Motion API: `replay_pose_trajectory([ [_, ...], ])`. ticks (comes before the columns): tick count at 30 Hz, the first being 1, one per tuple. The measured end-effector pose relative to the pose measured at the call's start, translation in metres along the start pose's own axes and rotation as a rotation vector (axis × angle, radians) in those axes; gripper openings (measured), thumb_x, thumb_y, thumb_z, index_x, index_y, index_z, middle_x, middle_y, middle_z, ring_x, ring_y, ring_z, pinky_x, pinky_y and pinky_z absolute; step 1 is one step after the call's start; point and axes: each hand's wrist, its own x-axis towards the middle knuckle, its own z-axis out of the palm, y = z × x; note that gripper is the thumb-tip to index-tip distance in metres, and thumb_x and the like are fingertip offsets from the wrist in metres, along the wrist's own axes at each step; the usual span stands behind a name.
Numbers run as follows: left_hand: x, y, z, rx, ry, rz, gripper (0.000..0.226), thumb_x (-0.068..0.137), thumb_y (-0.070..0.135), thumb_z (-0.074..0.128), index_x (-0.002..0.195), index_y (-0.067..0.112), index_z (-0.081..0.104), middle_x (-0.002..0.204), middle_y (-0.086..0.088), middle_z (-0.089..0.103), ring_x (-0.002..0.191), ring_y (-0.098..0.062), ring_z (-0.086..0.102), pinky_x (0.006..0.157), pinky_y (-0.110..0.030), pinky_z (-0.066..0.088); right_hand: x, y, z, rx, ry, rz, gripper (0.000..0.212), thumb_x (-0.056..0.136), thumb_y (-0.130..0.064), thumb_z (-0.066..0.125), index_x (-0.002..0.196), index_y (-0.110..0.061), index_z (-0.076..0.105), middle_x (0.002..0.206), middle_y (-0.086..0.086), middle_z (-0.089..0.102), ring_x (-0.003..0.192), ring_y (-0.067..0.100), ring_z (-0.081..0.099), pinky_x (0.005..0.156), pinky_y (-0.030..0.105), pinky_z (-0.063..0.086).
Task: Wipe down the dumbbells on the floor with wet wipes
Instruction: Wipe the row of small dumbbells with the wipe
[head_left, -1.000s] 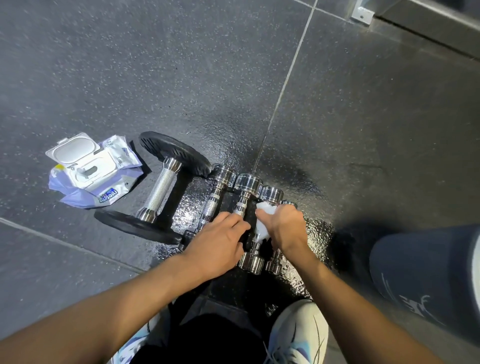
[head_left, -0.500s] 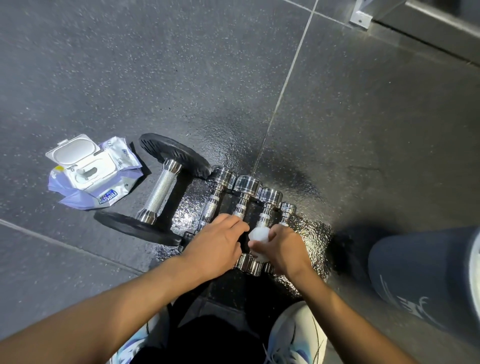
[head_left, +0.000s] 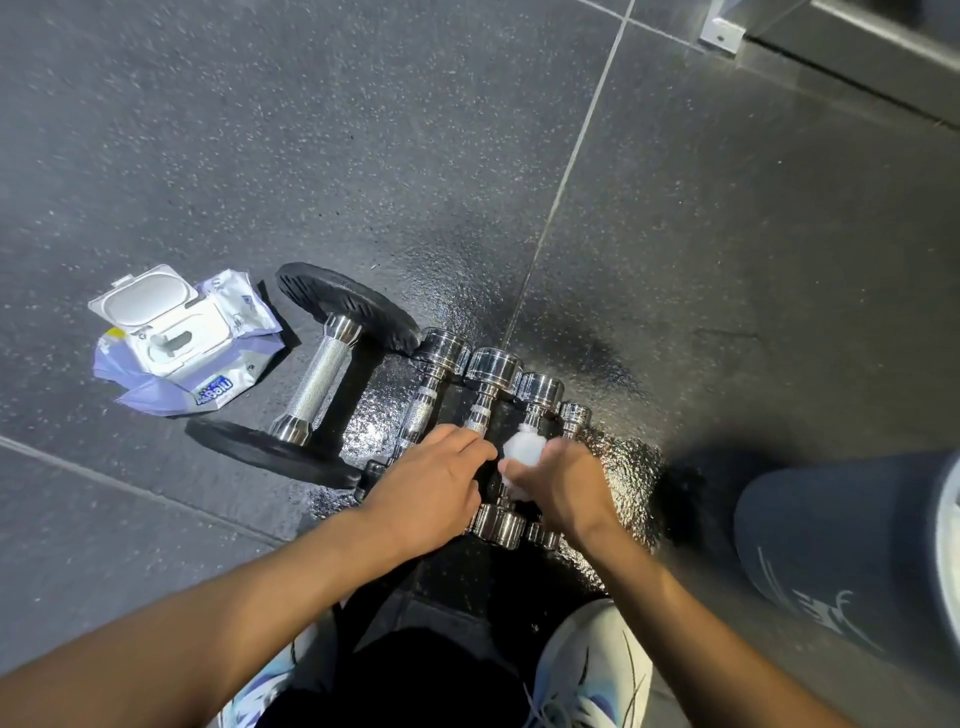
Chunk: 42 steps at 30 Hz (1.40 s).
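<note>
Several small chrome dumbbells (head_left: 491, 366) lie side by side on the dark rubber floor. To their left lies a bigger dumbbell (head_left: 317, 382) with black plates and a knurled chrome handle. My right hand (head_left: 563, 483) is closed on a bunched white wet wipe (head_left: 524, 449) and presses it on the handle of the third small dumbbell (head_left: 540, 389). My left hand (head_left: 434, 486) lies flat, fingers together, over the handles of the two small dumbbells left of it, holding them down.
An open pack of wet wipes (head_left: 182, 345), lid flipped up, lies at the left. The floor around the dumbbells shines wet. My white shoes (head_left: 587, 670) are at the bottom and a dark-clad knee (head_left: 852, 551) is at the right. A metal base (head_left: 722, 28) is in the top right corner.
My right hand with the wipe has slid back along the dumbbell handle towards me, baring the far chrome heads. The left hand has stayed in place.
</note>
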Motion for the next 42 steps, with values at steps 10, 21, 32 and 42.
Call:
replay_pose_trajectory([
  [10,0.003,0.001,-0.001,0.004,-0.014,-0.017,0.039,0.098,0.024,0.055,0.136,0.021,0.052,0.132,0.009,0.052,0.129,-0.011,0.039,0.108,-0.032,0.041,-0.022,0.015,0.002,0.389,-0.073,0.018,0.015,0.093,-0.029,0.069,0.092,-0.014,0.067,0.075,0.006,0.076,0.036,0.013,0.052,0.037,0.025,0.036],
  [21,0.003,0.001,0.001,-0.036,-0.003,-0.031,0.038,0.1,0.027,0.053,0.138,0.022,0.052,0.132,0.01,0.052,0.129,-0.01,0.038,0.107,-0.029,0.041,0.009,0.006,-0.004,0.124,0.19,-0.11,0.031,0.104,-0.03,0.044,0.121,-0.008,0.058,0.08,0.008,0.061,0.066,0.017,0.053,0.065,0.027,0.048],
  [32,0.002,0.002,-0.001,-0.018,-0.028,-0.039,0.037,0.099,0.028,0.051,0.135,0.025,0.049,0.129,0.01,0.05,0.124,-0.011,0.04,0.104,-0.036,0.043,-0.012,0.011,0.019,-0.413,0.391,-0.404,0.034,0.102,-0.045,0.051,0.13,-0.031,0.061,0.115,0.0,0.06,0.045,0.011,0.051,0.038,0.019,0.025],
  [42,0.022,0.025,-0.005,-0.235,-0.162,-0.145,0.028,0.1,0.021,0.048,0.126,0.012,0.049,0.128,0.001,0.045,0.12,-0.015,0.045,0.102,-0.038,0.045,-0.017,0.03,0.013,0.008,0.33,-0.465,0.038,0.1,-0.013,0.055,0.138,-0.014,0.058,0.124,0.005,0.064,0.111,0.023,0.06,0.098,0.035,0.05],
])
